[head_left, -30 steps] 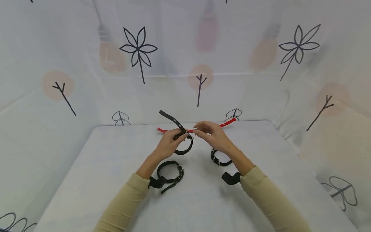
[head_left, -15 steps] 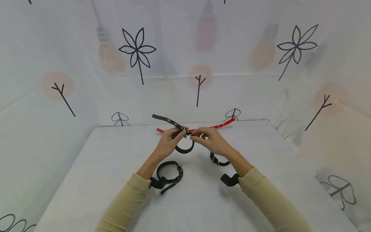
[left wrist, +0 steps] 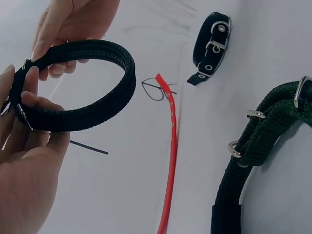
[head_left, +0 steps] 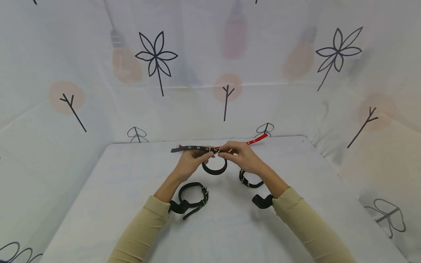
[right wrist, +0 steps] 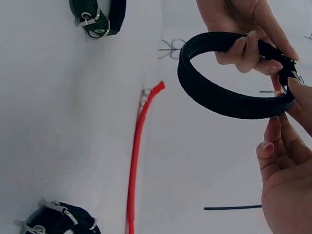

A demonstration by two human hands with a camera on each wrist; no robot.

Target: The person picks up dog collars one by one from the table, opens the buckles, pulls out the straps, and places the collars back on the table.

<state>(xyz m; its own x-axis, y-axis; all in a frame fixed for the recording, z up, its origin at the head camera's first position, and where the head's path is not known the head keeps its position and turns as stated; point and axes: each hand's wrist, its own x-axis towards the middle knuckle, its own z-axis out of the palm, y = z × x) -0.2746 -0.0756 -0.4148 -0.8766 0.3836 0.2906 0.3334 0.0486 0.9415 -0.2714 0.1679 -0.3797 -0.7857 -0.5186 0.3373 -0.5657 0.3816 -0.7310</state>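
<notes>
A black collar point(head_left: 215, 172) with a metal buckle is held up in both hands, its band bent into a loop. My left hand point(head_left: 189, 164) pinches it beside the buckle. The eyeleted strap end point(head_left: 190, 148) sticks out leftward above that hand. My right hand point(head_left: 245, 157) pinches the other side of the buckle area with thumb and fingers. The left wrist view shows the loop point(left wrist: 127, 73) hanging between the hands, with the buckle partly hidden by fingers. In the right wrist view the band point(right wrist: 219, 100) covers part of the background, and both hands touch its right end.
Behind the hands a red collar point(head_left: 257, 139) lies stretched flat. A buckled dark collar point(head_left: 190, 204), greenish in the left wrist view, lies near the left forearm. Another black collar point(head_left: 251, 185) lies by the right wrist. Patterned cloth walls surround the white table point(head_left: 230, 233).
The strap end has swung down from pointing up-left to lying nearly level. The loop has shifted slightly right. My right fingers have come from beside the buckle onto the collar.
</notes>
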